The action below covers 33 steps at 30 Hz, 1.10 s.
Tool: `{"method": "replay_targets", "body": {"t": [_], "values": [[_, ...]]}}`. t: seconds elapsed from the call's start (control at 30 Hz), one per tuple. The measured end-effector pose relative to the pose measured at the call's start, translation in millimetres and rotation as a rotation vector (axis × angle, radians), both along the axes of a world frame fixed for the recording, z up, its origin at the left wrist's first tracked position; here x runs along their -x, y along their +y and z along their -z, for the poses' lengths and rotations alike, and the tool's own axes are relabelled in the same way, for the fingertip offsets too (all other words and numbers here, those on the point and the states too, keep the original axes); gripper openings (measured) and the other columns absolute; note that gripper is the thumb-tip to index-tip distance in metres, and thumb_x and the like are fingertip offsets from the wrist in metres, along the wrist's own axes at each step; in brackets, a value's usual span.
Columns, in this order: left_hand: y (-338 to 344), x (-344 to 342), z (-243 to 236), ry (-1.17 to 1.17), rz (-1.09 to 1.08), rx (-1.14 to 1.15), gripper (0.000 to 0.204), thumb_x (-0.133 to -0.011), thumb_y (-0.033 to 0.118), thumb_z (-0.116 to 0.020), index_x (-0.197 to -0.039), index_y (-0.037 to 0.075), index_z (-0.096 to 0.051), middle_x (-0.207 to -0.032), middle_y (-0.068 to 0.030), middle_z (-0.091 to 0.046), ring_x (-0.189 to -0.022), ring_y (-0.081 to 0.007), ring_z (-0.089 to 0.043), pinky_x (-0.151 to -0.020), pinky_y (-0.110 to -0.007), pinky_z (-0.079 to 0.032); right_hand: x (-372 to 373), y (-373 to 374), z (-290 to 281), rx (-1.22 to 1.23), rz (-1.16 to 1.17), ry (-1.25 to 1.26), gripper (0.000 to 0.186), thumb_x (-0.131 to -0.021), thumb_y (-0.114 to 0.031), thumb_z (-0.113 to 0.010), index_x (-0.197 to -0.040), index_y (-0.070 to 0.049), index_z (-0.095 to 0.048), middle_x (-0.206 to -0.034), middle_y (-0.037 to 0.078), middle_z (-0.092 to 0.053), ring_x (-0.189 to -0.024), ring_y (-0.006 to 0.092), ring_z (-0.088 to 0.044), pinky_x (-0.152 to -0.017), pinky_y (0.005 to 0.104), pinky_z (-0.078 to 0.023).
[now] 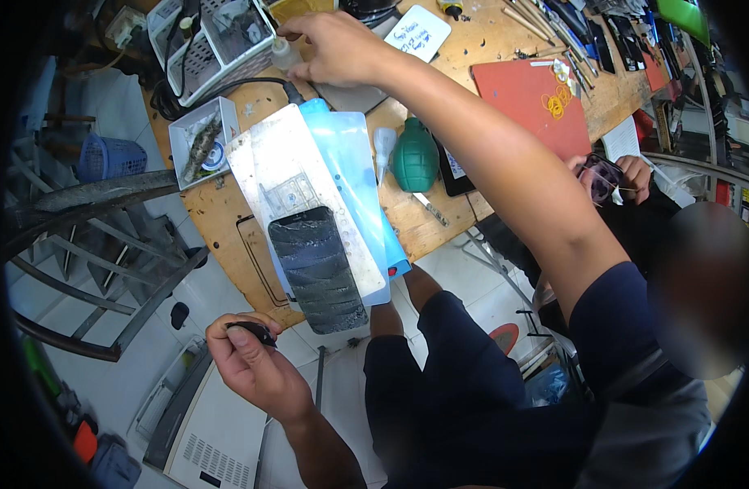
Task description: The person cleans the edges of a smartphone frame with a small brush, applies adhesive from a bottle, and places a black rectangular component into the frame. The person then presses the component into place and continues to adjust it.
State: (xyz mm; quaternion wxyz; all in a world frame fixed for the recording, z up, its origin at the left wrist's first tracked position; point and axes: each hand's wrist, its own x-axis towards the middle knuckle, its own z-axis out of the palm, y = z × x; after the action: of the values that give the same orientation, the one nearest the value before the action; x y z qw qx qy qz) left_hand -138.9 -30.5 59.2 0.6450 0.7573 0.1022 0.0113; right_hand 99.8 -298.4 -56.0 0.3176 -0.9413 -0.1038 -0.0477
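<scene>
My left hand (256,367), low at the left, pinches a small dark flat piece (254,332) between thumb and fingers. Stretched to the far side of the bench, my right hand (338,50) has its thumb and index finger around a small translucent bottle (285,55). Between the hands, a black phone-shaped slab (316,269) with wavy, wrinkled streaks lies on a stained white plate (256,155). Its near end juts past the plate. Beneath the plate is a light-blue flat device (350,163), partly hidden.
A white divided basket (179,65) and a small white tray (228,114) stand at the left. Right of the plate are a green air blower (415,155) and a red mat (517,98) with rubber bands. Another person's hands (631,175) hold a dark object at the right.
</scene>
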Motion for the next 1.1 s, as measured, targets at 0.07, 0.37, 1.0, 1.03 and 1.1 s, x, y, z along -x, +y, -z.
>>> {"method": "replay_targets", "body": {"t": [0.07, 0.37, 1.0, 1.03, 1.1], "values": [[-1.7, 6.3, 5.5, 0.025, -0.057, -0.073, 0.019, -0.114, 0.017, -0.046, -0.109, 0.001, -0.053, -0.087, -0.0038, -0.048, -0.081, -0.0119, -0.046, -0.077, -0.028, -0.041, -8.6, 6.3, 11.1, -0.023, 0.017, 0.007, 0.056, -0.079, -0.028, -0.082, -0.126, -0.001, -0.071, -0.115, 0.024, -0.074, -0.107, 0.0394, -0.072, -0.099, 0.0477, -0.055], [-2.9, 4.5, 6.7, -0.235, 0.091, -0.422, 0.025, -0.108, 0.002, -0.044, -0.128, -0.005, -0.059, -0.099, -0.0068, -0.06, -0.084, -0.0113, -0.053, -0.076, -0.025, -0.043, 128.8, -32.1, -95.3, -0.782, 0.034, -0.066, 0.035, -0.093, -0.015, -0.074, -0.122, 0.003, -0.065, -0.099, 0.008, -0.072, -0.086, 0.0123, -0.069, -0.079, 0.0287, -0.057], [-16.5, -13.2, -3.8, -0.293, 0.565, -0.731, 0.044, -0.077, -0.002, -0.055, -0.114, 0.0, -0.079, -0.073, -0.0082, -0.047, -0.071, -0.0274, -0.045, -0.07, -0.04, -0.038, 266.7, 36.8, -129.9, -1.391, 0.188, 1.002, 0.037, -0.099, 0.002, -0.069, -0.133, 0.013, -0.059, -0.114, 0.015, -0.073, -0.102, 0.0121, -0.07, -0.087, 0.0258, -0.056], [-16.3, -13.2, -3.6, -0.302, 0.566, -0.726, 0.044, -0.077, -0.002, -0.055, -0.114, 0.0, -0.078, -0.073, -0.0083, -0.047, -0.071, -0.0276, -0.045, -0.07, -0.041, -0.038, 266.8, 36.5, -130.4, -1.411, 0.175, 0.995, 0.037, -0.099, 0.002, -0.069, -0.133, 0.013, -0.059, -0.114, 0.015, -0.073, -0.102, 0.0122, -0.07, -0.087, 0.0255, -0.056], [-16.0, -13.5, -3.2, -0.3, 0.568, -0.722, 0.044, -0.077, -0.003, -0.055, -0.114, 0.0, -0.078, -0.073, -0.0085, -0.048, -0.071, -0.0279, -0.045, -0.07, -0.041, -0.038, 267.3, 36.1, -131.5, -1.366, 0.198, 1.027, 0.038, -0.098, 0.001, -0.07, -0.133, 0.012, -0.06, -0.113, 0.014, -0.074, -0.1, 0.0119, -0.07, -0.086, 0.0253, -0.057]]}}
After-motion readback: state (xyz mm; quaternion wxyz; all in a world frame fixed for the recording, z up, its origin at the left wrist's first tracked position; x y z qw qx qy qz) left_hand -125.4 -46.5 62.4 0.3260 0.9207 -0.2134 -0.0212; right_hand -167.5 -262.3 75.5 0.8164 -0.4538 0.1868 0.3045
